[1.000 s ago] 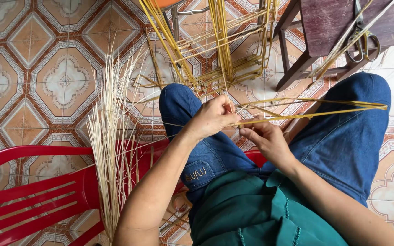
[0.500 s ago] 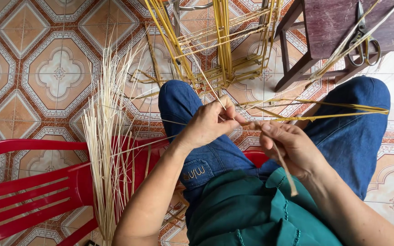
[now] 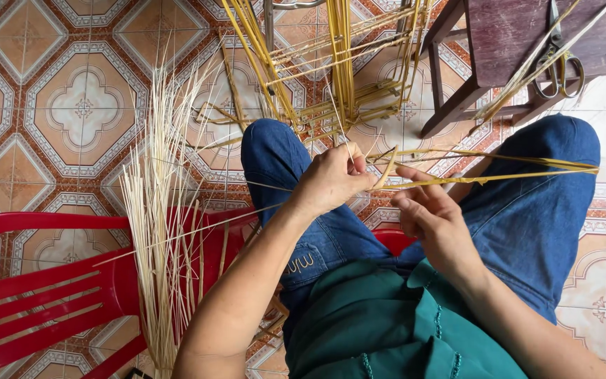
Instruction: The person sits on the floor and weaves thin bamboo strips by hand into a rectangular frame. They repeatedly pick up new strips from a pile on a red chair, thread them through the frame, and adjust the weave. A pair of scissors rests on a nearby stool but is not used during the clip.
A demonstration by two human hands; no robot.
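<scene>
My left hand [image 3: 331, 184] pinches the near ends of thin yellow bamboo strips [image 3: 499, 168] that stretch to the right across my blue-jeaned knees. My right hand [image 3: 433, 214] sits just right of it with fingers spread, fingertips touching the strips from below. Between and beyond my knees stands a partly woven frame of yellow bamboo splints [image 3: 338, 77] on the tiled floor. Which strip each finger holds is hidden by the hands.
A bundle of pale thin reeds [image 3: 163, 231] leans on a red plastic chair [image 3: 43, 281] at the left. A dark wooden stool [image 3: 520, 49] at top right carries scissors [image 3: 559, 67] and a few strips. Patterned floor tiles [image 3: 71, 112] surround everything.
My right hand moved from gripping near the left hand, swung lower right, and now returns under the strips with open fingers. My left hand stays pinched on the strips.
</scene>
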